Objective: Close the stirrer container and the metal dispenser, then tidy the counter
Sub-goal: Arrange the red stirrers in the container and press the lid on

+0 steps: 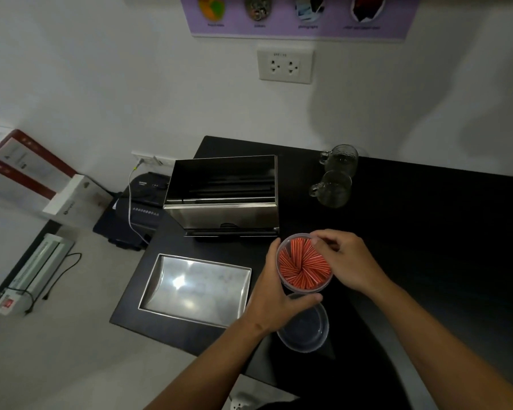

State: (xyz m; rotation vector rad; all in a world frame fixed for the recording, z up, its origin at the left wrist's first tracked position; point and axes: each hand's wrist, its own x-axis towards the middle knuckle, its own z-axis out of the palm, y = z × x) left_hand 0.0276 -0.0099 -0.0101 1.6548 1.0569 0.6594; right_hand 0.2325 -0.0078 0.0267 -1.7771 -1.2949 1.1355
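A clear round stirrer container packed with red-and-white stirrers stands uncovered on the black counter. My left hand wraps around its left and near side. My right hand rests on its right rim, fingertips touching the stirrers at the top. The clear round lid lies flat on the counter just in front of the container, partly under my left hand. Behind stands the metal dispenser, its top open, with dark straws inside. Its metal lid lies upside down on the counter to the left.
Two glass mugs sit at the back right of the counter, near the wall. Left of the counter, lower down, stand a black shredder with a cable, boxes and a laminator. A wall socket is above.
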